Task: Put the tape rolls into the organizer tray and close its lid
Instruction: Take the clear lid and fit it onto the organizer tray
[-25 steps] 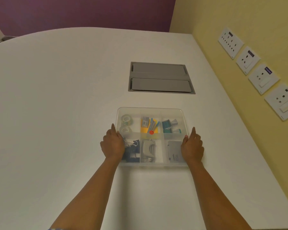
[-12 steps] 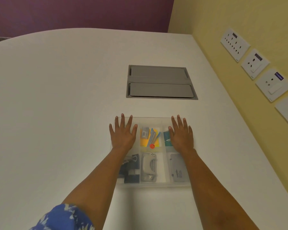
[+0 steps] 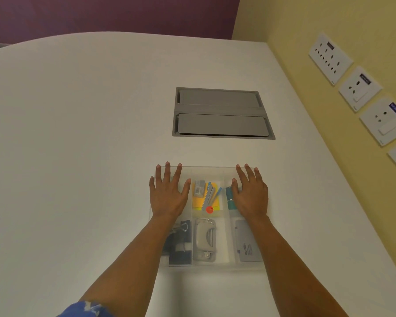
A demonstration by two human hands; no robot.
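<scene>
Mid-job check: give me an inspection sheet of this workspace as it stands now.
Surface: white rounded table, grey recessed hatch.
Job's things: clear plastic organizer tray, lid on; tape rolls hidden under left hand.
Clutter: in the tray, yellow sticky notes, grey hole punch, black binder clips, grey card case.
Grippers: left hand and right hand flat on the lid, fingers spread.
Cables: nothing seen.
Surroundings: yellow wall with white socket plates, purple wall behind.

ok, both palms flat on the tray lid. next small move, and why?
Probably press straight down to seat the lid, then lift off. Left hand and right hand lie flat, fingers spread, over the far compartments of the organizer tray. No tape rolls lie loose on the table; whether the lid has latched cannot be told.
</scene>
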